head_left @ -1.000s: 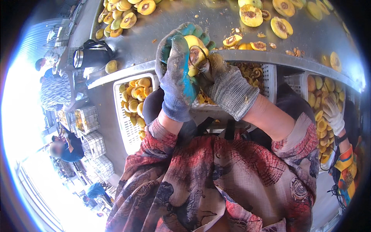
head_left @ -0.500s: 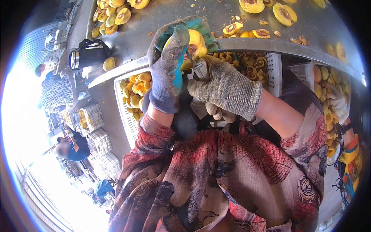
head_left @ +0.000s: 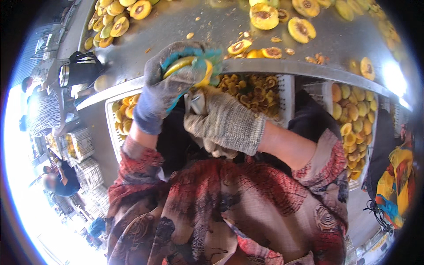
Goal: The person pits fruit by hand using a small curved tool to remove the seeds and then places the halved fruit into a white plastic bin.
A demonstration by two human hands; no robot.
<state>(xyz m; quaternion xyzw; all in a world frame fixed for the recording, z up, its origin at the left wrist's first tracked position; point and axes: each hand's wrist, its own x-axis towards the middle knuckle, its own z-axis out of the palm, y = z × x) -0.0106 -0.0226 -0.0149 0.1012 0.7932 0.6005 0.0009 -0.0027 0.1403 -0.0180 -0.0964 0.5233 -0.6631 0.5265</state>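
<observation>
My left hand (head_left: 152,99), in a grey and teal glove, is closed around a yellow peach (head_left: 180,66) just past the near edge of the metal table (head_left: 185,26). Strips of yellow flesh show between the fingers, while the pit side is hidden. Close below it, my right hand (head_left: 232,121), in a grey knitted glove, grips a short metal pitting tool (head_left: 198,103). The tool's tip cannot be seen behind the left glove and the fruit.
Peach halves (head_left: 302,30) and loose pits lie on the table. Below its edge stand a crate of peach halves (head_left: 121,115), a crate of cut scraps (head_left: 260,95) and a crate of peaches (head_left: 353,115). A black bag (head_left: 81,70) and people are at left.
The view has shifted, so the scene sits further left and lower. My left hand has turned the peach, hiding its pit side. Another person's gloved hand has left the right crate.
</observation>
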